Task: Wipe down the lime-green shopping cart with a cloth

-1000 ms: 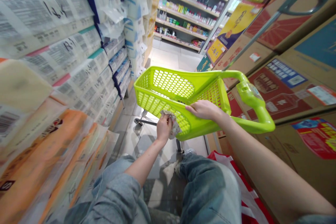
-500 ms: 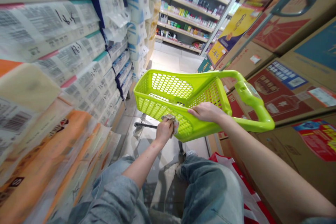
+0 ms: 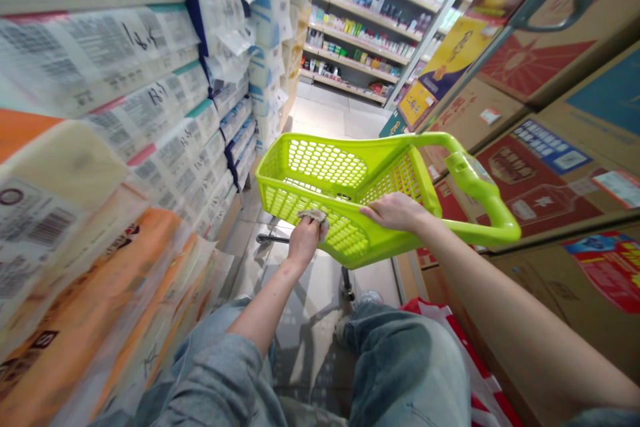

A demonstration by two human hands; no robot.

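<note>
A lime-green plastic shopping cart [image 3: 325, 197] with perforated walls stands in front of me, its looped handle [image 3: 483, 180] pointing right. My left hand [image 3: 304, 241] is closed around a crumpled, pale, stained cloth [image 3: 316, 217] and presses it against the outside of the cart's near wall. My right hand [image 3: 395, 211] grips the top rim of that same wall, closer to the handle, with the thumb on the near side and the fingers over the rim. Beneath the basket, dark metal legs with wheels [image 3: 347, 287] show in part.
Stacked paper packs [image 3: 115, 47] line the left side, with orange packs [image 3: 100, 293] nearest me. Cardboard cartons [image 3: 540, 173] are piled on the right beside a grey metal handle [image 3: 575, 7]. Product shelves [image 3: 360, 27] stand beyond. A red-and-white bag [image 3: 465, 347] lies by my right leg.
My left hand and the cloth have slid slightly left and up along the cart's near wall. My right hand keeps its hold on the rim. The view has shifted a little.
</note>
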